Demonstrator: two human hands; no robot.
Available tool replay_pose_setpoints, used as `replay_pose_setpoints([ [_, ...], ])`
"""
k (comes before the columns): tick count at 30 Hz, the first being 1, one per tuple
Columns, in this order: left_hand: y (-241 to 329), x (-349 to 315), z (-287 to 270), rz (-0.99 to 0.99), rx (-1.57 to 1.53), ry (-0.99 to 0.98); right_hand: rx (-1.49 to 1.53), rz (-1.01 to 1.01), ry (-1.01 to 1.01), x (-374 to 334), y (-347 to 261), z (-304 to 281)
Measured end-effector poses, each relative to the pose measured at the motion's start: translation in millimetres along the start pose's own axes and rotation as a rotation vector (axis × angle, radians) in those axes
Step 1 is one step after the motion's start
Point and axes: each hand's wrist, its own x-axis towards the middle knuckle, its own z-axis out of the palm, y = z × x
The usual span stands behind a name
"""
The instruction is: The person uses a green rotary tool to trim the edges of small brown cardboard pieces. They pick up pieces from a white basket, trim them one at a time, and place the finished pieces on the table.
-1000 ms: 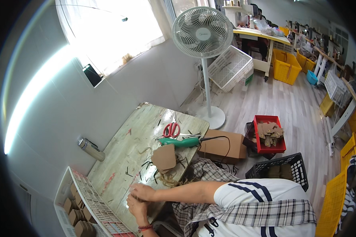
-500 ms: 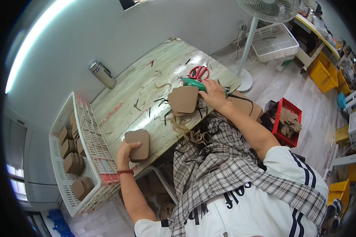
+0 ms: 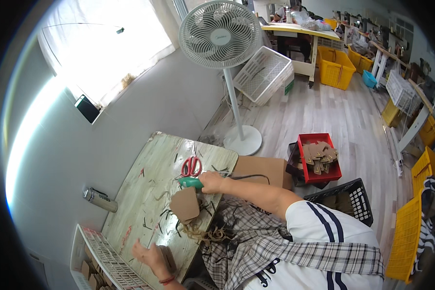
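Note:
At the table's near right edge, my right hand [image 3: 211, 182] is wrapped round a green corded hand tool [image 3: 191, 182]. Just in front of it lies a brown, rounded-corner flat piece [image 3: 184, 204], with curled tan strips [image 3: 203, 234] trailing below it over the edge. Red-handled scissors [image 3: 192, 166] rest beyond the tool. Lower left, my left hand [image 3: 150, 256] has its fingers apart, beside a stack of similar brown pieces [image 3: 168, 258]. Its wrist wears a red bracelet.
Black and tan scraps litter the worktable [image 3: 140, 193]. A white basket [image 3: 101, 256] holding brown stacks stands left, near a metal flask [image 3: 100, 199]. Rightward are a standing fan [image 3: 221, 36], a cardboard box [image 3: 261, 170], a red box [image 3: 320, 159] of brown cutouts and a black crate [image 3: 355, 198].
The view has swung up and to the right, bringing in the window and more floor. My left hand has come off the brown stack; my right hand still grips the green tool.

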Motion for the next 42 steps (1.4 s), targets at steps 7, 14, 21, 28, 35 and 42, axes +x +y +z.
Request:
replay_pose_setpoints([
  [7, 158.0, -17.8, 66.7, -0.05, -0.138, -0.343, 0.434, 0.16, 0.042, -36.5, 22.1, -18.9],
  [14, 170.0, -29.1, 70.4, -0.108, -0.2, -0.265, 0.97, 0.353, -0.089, -99.1, 27.0, -61.9],
  [21, 172.5, -20.5, 73.5, -0.18, -0.481, -0.179, 1.104, 0.369, -0.188, -118.4, 36.0, -82.1],
  [28, 193.1, -28.3, 61.8, -0.732, -1.585, -0.088, 1.003, 0.37, -0.088, -137.9, 20.1, -57.1],
  [35, 199.8, -27.7, 27.1, -0.981, -2.203, 0.106, 1.051, 0.259, -0.062, -180.5, -40.8, -77.6],
  [42, 203.8, -20.4, 24.6, -1.132, -2.354, 0.15, 1.06, 0.184, -0.114, -191.8, -64.8, -82.7],
])
